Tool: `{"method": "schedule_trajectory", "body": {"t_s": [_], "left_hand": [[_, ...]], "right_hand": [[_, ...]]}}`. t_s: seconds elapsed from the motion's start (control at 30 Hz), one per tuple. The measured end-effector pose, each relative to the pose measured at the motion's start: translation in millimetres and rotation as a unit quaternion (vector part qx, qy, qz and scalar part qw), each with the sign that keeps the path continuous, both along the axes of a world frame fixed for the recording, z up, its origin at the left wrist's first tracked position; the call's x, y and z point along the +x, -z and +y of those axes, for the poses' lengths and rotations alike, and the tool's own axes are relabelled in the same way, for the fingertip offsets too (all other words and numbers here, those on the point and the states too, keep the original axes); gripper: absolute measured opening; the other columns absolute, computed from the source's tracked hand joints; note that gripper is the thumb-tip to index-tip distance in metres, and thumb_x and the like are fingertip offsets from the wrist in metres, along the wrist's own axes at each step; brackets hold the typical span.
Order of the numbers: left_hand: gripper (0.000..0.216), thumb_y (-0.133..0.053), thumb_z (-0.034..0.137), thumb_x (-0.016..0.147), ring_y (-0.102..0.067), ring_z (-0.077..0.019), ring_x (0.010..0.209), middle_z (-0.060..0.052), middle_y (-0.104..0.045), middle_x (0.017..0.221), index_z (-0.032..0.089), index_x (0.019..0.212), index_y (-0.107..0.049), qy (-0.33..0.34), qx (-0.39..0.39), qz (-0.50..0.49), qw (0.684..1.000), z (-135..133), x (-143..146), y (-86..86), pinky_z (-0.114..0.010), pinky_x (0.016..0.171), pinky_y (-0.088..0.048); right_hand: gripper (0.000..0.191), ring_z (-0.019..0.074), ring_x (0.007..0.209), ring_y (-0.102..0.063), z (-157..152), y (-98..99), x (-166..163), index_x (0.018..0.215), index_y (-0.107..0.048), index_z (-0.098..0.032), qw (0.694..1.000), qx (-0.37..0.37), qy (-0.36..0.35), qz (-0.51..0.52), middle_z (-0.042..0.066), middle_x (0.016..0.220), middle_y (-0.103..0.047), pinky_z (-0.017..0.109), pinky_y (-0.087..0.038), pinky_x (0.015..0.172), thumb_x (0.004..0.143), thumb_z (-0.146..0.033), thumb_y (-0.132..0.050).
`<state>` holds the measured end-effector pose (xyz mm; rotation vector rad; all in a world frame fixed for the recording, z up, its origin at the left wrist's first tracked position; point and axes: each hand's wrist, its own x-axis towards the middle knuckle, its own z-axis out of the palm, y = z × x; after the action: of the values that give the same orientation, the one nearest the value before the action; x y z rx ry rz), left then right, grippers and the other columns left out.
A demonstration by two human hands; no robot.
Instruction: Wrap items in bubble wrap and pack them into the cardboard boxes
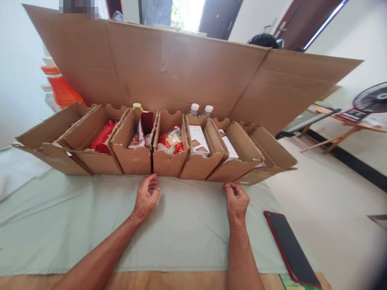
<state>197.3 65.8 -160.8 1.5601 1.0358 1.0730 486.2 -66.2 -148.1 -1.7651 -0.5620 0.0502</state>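
Observation:
Several open cardboard boxes stand in a row across the cloth. My left hand [147,196] rests on the cloth before the third and fourth boxes from the left, fingers loosely bent, thumb apart and nothing in it. My right hand [237,200] has its fingers curled in, close to the lower front edge of the box with a narrow white carton [229,146]. Nothing shows in that hand. A red packet [104,137], a patterned packet [139,136], a clear-and-red food packet [172,140] and a white carton with brown squares [198,140] sit in other boxes.
A tall cardboard panel [187,68] stands behind the boxes. Two white-capped bottles [194,109] and a yellow-green cap [137,106] show between. An orange bottle [62,88] is at left. A red-edged phone [292,247] lies at right, near a fan [371,98].

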Motion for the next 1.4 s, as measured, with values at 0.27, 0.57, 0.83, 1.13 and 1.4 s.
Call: {"method": "schedule_trajectory", "body": {"t_s": [0.27, 0.57, 0.83, 1.13, 1.4], "left_hand": [[0.066, -0.060, 0.021, 0.076, -0.063, -0.0236, 0.109, -0.016, -0.059, 0.134, 0.017, 0.140, -0.046, 0.021, -0.010, -0.029, 0.999, 6, 2, 5.3, -0.039, 0.089, -0.052], [0.073, -0.062, 0.018, 0.075, -0.062, -0.0246, 0.112, -0.017, -0.057, 0.135, 0.016, 0.145, -0.041, 0.044, -0.029, -0.021, 0.998, 12, 3, 6.4, -0.040, 0.092, -0.051], [0.065, -0.061, 0.019, 0.077, -0.062, -0.0252, 0.110, -0.015, -0.061, 0.127, 0.016, 0.141, -0.049, 0.074, -0.050, 0.022, 0.996, -4, -7, -7.3, -0.039, 0.091, -0.051], [0.034, -0.058, 0.021, 0.081, -0.067, -0.0219, 0.100, -0.008, -0.072, 0.108, 0.019, 0.113, -0.070, 0.194, -0.091, 0.048, 0.976, -52, -110, -25.2, -0.034, 0.090, -0.053], [0.027, -0.060, 0.031, 0.085, -0.070, -0.0215, 0.094, -0.009, -0.072, 0.100, 0.019, 0.106, -0.073, 0.142, -0.111, -0.059, 0.982, -64, -145, -5.1, -0.034, 0.087, -0.055]], "right_hand": [[0.037, 0.0215, 0.072, -0.067, 19, -8.1, -41, 0.088, -0.076, -0.019, 0.987, -0.066, -0.144, 0.008, 0.007, 0.078, -0.076, 0.034, -0.055, 0.071, 0.072, -0.051, -0.069], [0.041, 0.0205, 0.068, -0.066, 24, -5.7, -41, 0.095, -0.076, -0.018, 0.984, -0.080, -0.160, 0.013, 0.007, 0.079, -0.076, 0.033, -0.054, 0.066, 0.072, -0.051, -0.069], [0.037, 0.0212, 0.072, -0.071, 34, -21.9, -84, 0.099, -0.073, -0.018, 0.981, -0.045, -0.190, 0.001, 0.009, 0.086, -0.077, 0.035, -0.058, 0.070, 0.081, -0.050, -0.065], [0.047, 0.0143, 0.070, -0.067, 97, -120.7, -179, 0.136, -0.059, -0.022, 0.921, -0.005, -0.372, -0.114, 0.001, 0.087, -0.073, 0.029, -0.057, 0.071, 0.091, -0.036, -0.059], [0.046, 0.0149, 0.050, -0.064, 159, -148.4, -203, 0.128, -0.066, -0.022, 0.899, -0.134, -0.399, -0.123, -0.002, 0.067, -0.071, 0.026, -0.051, 0.053, 0.084, -0.032, -0.055]]}}
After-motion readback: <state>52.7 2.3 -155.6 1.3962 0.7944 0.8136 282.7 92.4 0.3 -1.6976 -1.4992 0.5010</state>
